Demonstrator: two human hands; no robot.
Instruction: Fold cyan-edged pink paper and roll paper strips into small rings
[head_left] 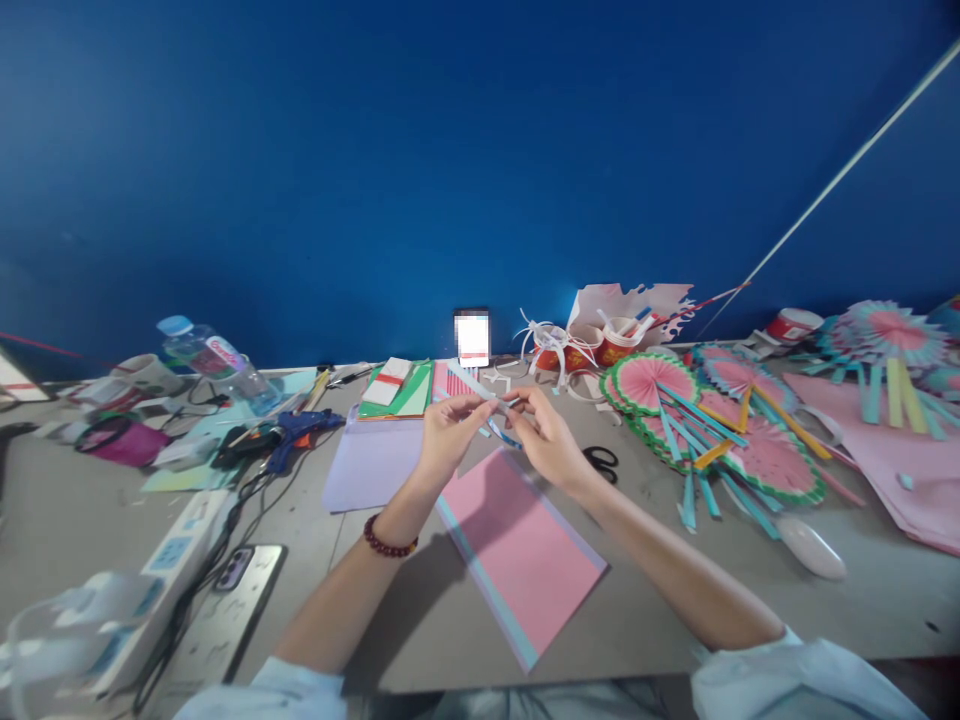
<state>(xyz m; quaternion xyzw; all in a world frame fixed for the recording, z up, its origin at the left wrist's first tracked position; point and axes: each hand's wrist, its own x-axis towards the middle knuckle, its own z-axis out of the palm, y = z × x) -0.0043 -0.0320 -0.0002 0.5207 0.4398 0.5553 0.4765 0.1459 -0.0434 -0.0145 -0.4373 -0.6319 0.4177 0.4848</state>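
My left hand [455, 432] and my right hand [546, 440] meet above the middle of the table, thumbs and fingers pinched together. Between them is a thin pale strip [471, 382], perhaps paper or tape; its exact kind is not clear. Just below the hands lies a pink sheet of paper [532, 540] with a light blue band along its left edge. Close by my right hand are black-handled scissors [602, 463], their blades hidden. A lilac sheet [373, 465] lies to the left of my left hand.
Watermelon-patterned paper fans [652, 380] cover the right side, near a white computer mouse [810, 547]. A lit phone [473, 338] leans on the blue wall. On the left are a blue glue gun [289, 440], a water bottle [217, 360], a power strip [169, 570] and another phone [225, 610].
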